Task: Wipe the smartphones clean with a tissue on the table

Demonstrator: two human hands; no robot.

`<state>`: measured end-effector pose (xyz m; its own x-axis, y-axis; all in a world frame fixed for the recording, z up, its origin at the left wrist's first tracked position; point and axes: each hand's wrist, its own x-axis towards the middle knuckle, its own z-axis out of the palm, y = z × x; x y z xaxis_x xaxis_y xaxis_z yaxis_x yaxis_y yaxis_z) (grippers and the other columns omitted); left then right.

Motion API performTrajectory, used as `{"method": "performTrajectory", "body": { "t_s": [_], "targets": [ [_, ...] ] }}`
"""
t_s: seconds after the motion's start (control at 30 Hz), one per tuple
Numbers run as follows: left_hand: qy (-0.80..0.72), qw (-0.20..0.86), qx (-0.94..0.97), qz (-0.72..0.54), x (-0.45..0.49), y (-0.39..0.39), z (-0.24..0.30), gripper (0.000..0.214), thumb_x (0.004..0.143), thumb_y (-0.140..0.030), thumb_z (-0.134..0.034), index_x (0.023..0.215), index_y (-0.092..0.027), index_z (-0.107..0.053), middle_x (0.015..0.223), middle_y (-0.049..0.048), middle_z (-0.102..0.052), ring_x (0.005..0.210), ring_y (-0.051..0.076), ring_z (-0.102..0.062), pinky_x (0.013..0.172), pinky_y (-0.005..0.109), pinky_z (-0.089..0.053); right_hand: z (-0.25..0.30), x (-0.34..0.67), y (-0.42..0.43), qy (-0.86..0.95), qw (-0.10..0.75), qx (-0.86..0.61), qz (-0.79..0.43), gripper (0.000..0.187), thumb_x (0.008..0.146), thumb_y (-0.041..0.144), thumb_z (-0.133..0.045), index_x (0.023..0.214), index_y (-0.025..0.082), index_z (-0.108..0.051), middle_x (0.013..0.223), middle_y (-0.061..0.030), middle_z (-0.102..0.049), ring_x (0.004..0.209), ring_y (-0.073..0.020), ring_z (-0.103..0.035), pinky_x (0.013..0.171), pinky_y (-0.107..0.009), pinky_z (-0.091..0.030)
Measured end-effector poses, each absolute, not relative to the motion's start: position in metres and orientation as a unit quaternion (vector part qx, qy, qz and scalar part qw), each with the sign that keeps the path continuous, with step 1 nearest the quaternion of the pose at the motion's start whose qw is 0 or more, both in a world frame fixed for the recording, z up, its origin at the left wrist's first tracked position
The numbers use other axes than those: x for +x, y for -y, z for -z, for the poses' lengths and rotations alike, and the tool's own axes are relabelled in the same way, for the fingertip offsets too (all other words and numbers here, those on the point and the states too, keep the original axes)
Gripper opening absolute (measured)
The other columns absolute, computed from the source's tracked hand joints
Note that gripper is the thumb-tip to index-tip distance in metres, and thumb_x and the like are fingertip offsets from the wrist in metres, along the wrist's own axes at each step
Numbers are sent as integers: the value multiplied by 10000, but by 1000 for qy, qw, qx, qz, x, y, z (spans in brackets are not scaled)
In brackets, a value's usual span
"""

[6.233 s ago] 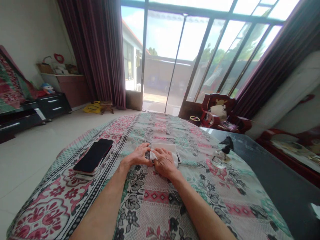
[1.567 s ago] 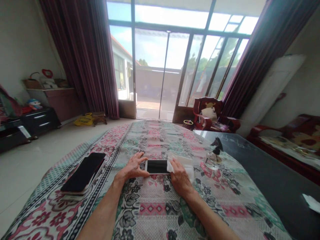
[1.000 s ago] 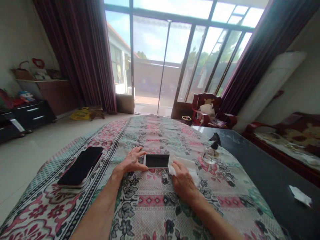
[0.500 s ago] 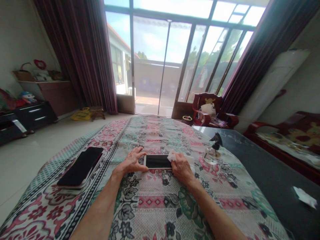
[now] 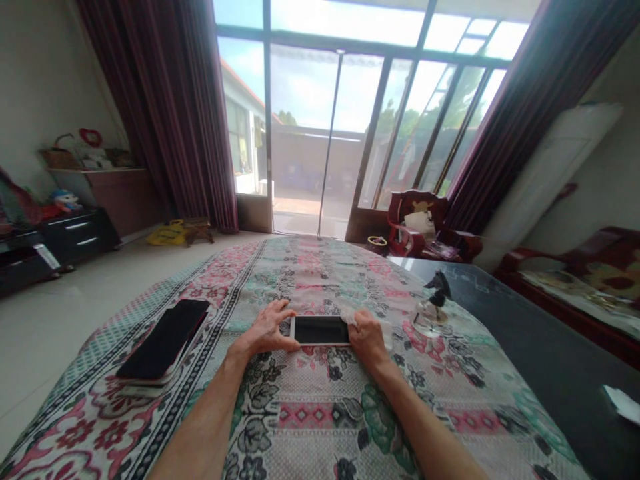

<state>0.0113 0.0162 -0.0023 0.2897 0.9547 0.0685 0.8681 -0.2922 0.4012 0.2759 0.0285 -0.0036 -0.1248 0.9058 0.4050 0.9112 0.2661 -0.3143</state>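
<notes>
A white-edged phone [image 5: 320, 330] with a dark screen lies flat on the floral cloth [image 5: 310, 407] in front of me. My left hand [image 5: 267, 329] rests at its left end, fingers spread, with the thumb and fingertips steadying the edge. My right hand [image 5: 367, 335] is closed on a white wipe [image 5: 350, 316] and presses it against the phone's right end. Most of the wipe is hidden under that hand.
A stack of dark phones or tablets [image 5: 164, 341] lies on the cloth to my left. A small clear spray bottle [image 5: 434, 307] with a black head stands to the right, by the dark glass table [image 5: 540, 360]. A scrap of white paper [image 5: 623, 403] lies far right.
Six seconds ago both hands were bunched over the wipe with the phone hidden. Since then the phone shows bare, and my right hand has slid the wipe back onto its right end.
</notes>
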Motion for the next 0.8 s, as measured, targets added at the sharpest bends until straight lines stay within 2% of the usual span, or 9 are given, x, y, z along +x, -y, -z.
{"method": "performTrajectory", "body": {
  "t_s": [0.13,0.3,0.53,0.8],
  "targets": [
    [-581,140,787,-154,10,-17,5,721,582,-498,-754,1248,-301,-561,1510,31,-331,1407,285,-244,1150,382,-221,0,275,-16,756,248,-606,6,229,856,99,-433,831,167,-650,825,-59,-599,748,-158,-547,686,-235,-360],
    [-575,149,789,-157,10,-18,5,752,567,-505,-760,1254,-271,-564,1512,50,-326,1405,314,-237,1145,395,-229,-2,280,6,769,225,-598,-20,243,815,62,-434,863,169,-647,866,-62,-593,770,-163,-560,691,-242,-375],
    [-577,152,787,-155,11,-18,6,752,561,-475,-772,1254,-274,-558,1505,63,-327,1404,305,-239,1143,415,-224,1,290,27,784,219,-578,-46,245,777,37,-437,835,170,-634,889,-60,-589,795,-160,-572,713,-229,-388],
    [-584,146,780,-170,13,-17,5,739,591,-486,-757,1250,-213,-564,1497,98,-344,1398,303,-255,1148,403,-223,-3,281,-14,771,238,-590,-27,226,805,63,-446,752,167,-639,794,-52,-601,714,-143,-541,661,-218,-352]
  ]
}}
